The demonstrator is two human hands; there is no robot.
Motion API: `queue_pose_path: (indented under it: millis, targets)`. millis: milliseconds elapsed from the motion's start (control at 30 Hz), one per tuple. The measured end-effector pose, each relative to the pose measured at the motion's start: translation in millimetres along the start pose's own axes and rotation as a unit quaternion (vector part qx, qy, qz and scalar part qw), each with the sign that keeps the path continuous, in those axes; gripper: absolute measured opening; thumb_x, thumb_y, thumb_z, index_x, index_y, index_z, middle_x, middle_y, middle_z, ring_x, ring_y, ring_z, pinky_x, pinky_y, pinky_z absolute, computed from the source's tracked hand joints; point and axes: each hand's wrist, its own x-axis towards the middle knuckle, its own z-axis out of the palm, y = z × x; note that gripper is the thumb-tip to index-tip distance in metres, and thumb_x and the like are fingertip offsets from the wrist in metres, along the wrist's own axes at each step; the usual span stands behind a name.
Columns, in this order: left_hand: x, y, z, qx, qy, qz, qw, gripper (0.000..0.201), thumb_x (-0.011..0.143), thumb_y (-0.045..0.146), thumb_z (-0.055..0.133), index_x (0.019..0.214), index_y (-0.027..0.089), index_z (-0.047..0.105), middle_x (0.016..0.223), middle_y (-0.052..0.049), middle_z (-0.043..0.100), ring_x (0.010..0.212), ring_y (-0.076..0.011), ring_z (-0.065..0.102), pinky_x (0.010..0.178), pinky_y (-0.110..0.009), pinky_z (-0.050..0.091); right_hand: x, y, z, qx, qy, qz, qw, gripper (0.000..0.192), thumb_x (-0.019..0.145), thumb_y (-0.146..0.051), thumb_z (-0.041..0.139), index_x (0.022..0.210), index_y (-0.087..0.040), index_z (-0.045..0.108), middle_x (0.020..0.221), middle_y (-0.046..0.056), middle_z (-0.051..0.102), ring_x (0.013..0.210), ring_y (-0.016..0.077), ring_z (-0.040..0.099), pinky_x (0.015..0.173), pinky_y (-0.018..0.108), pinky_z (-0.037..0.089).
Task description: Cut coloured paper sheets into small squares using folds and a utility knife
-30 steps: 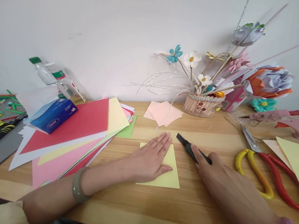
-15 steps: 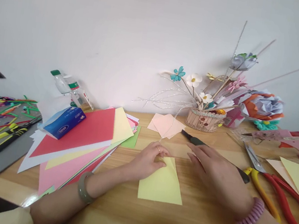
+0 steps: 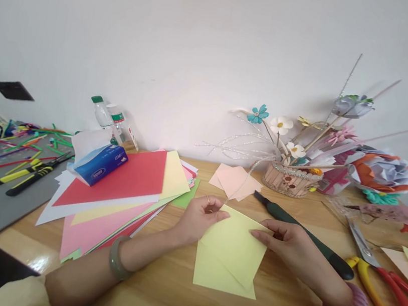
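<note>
A pale yellow paper sheet (image 3: 239,239) is pinched at its upper corners between my two hands, tilted up from the table. My left hand (image 3: 202,218), with a ring on one finger, is closed on the upper left corner. Thumb and fingers of my right hand (image 3: 288,243) grip the upper right corner. Under this sheet a second yellow sheet (image 3: 214,280) lies on the wooden table, mostly covered. Just beyond my left hand a thin glittery strand hangs down from the flower basket (image 3: 287,180). Beyond my right hand lies a dark green-handled tool (image 3: 302,232).
Pink paper squares (image 3: 236,182) lie by the wall. On the left, a tissue pack (image 3: 98,164) rests on fanned coloured paper (image 3: 124,177); bottles (image 3: 103,114) stand behind. Scissors (image 3: 364,244), red-handled pliers (image 3: 398,297) and a pink glue gun (image 3: 389,213) sit right.
My right hand has come left and down and taken the yellow sheet's upper right corner. The sheet is now raised off another one. The whole view has shifted slightly.
</note>
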Motion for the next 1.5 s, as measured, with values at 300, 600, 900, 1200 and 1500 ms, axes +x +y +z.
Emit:
queue_pose_path:
  millis: [300,600,900,1200,1500]
  targets:
    - [-3,12,-4.6,-0.019,-0.061,-0.03,0.997,0.035,0.065,0.044,0.073,0.08,0.013,0.064,0.079,-0.006,0.067,0.069,-0.017,0.063,0.059,-0.026,0.048,-4,-4,-3,0.113,-0.022,0.046,0.992,0.031,0.07,-0.053,0.066,0.08,-0.024,0.069,0.087,0.003,0.071,0.083,0.0223,0.064,0.074,0.032,0.049]
    - [-10,9,-14.5,0.146,0.069,0.26,0.952,0.005,0.073,0.015,0.064,0.074,0.019,0.064,0.077,-0.002,0.068,0.08,-0.0173,0.062,0.077,-0.032,0.049,-3,-1,-11,0.187,0.097,0.067,0.975,0.05,0.072,-0.061,0.058,0.107,-0.025,0.061,0.105,0.007,0.066,0.091,0.0213,0.062,0.075,0.032,0.05]
    - [-13,11,-11.4,0.359,0.042,0.513,0.779,0.021,0.085,0.005,0.044,0.093,0.019,0.056,0.093,-0.006,0.061,0.095,-0.0191,0.057,0.083,-0.035,0.048,-6,-12,-10,0.21,0.07,0.084,0.971,0.041,0.058,-0.048,0.077,0.087,-0.022,0.067,0.086,0.003,0.07,0.079,0.017,0.063,0.074,0.028,0.05]
    - [-40,24,1.6,0.507,-0.226,0.104,0.825,0.056,0.076,0.05,0.064,0.116,0.014,0.047,0.122,-0.016,0.052,0.111,-0.0312,0.049,0.091,-0.046,0.042,-4,3,-28,0.21,0.191,0.112,0.952,0.03,0.059,-0.042,0.077,0.079,-0.022,0.066,0.084,0.002,0.07,0.079,0.0187,0.064,0.068,0.028,0.054]
    - [-8,19,-28.2,0.506,-0.24,0.122,0.819,0.049,0.086,0.02,0.054,0.133,0.021,0.041,0.148,-0.011,0.029,0.139,-0.0302,0.016,0.11,-0.055,0.005,-7,-3,-29,0.22,0.162,0.123,0.954,0.026,0.059,-0.041,0.074,0.072,-0.022,0.062,0.085,0.002,0.068,0.081,0.0161,0.063,0.07,0.025,0.053]
